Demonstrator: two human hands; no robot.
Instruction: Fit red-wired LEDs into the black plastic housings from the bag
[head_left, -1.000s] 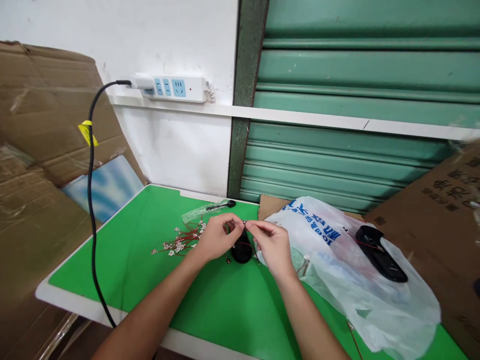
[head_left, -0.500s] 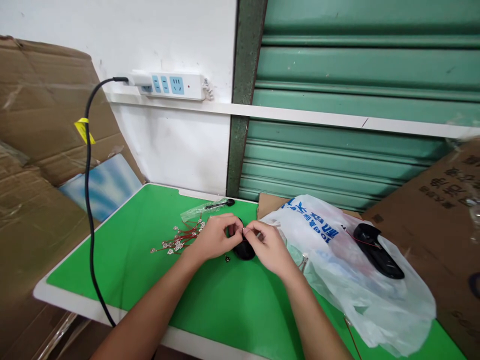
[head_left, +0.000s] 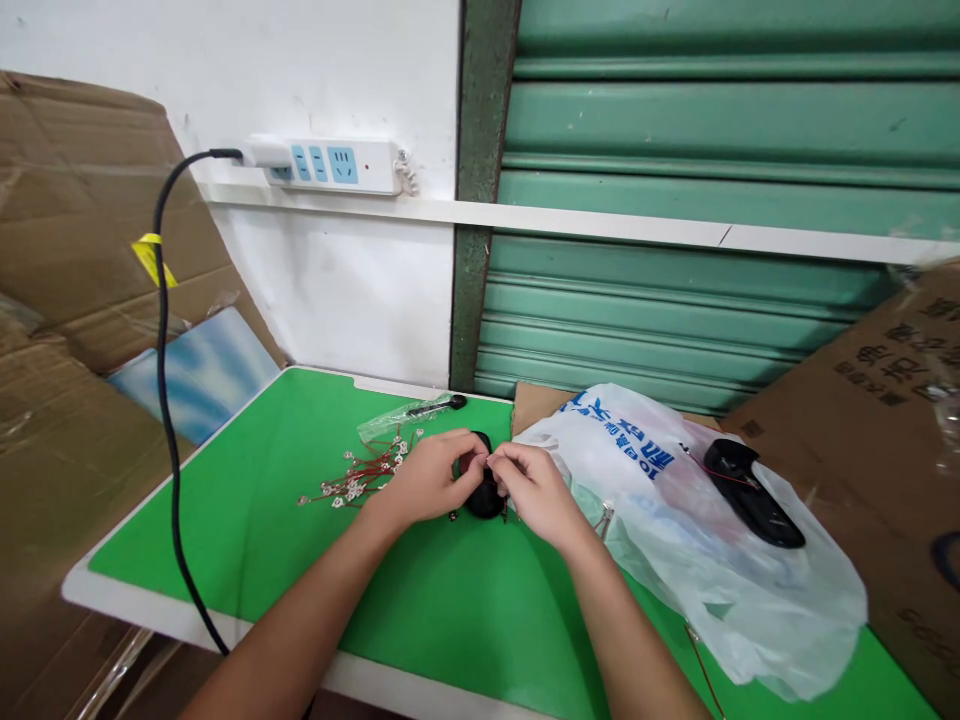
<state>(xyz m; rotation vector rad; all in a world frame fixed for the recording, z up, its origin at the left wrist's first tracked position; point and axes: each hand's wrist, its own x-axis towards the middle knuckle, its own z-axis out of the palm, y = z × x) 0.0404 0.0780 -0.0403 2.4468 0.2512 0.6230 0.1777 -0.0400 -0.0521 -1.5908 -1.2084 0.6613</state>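
My left hand and my right hand meet over a black plastic casing on the green tabletop. Both are closed in a pinch, thumb against index finger, with the tips almost touching. Bits of thin red wire show at the fingertips; its ends are too small to make out. My hands cover much of the casing. Left of my left hand lies a loose pile of small metal pieces on red wires. One small dark piece sits by the casing.
A white plastic bag covers the table's right side, with another black casing and a red wire on it. A clear sleeve with a black item lies behind the pile. A black cable hangs from the power strip at left.
The view has shifted slightly, so the surroundings sit a little further left. My hands stay pinched over the casing, with only small finger movement. A small dark bit now shows below my right fingers.
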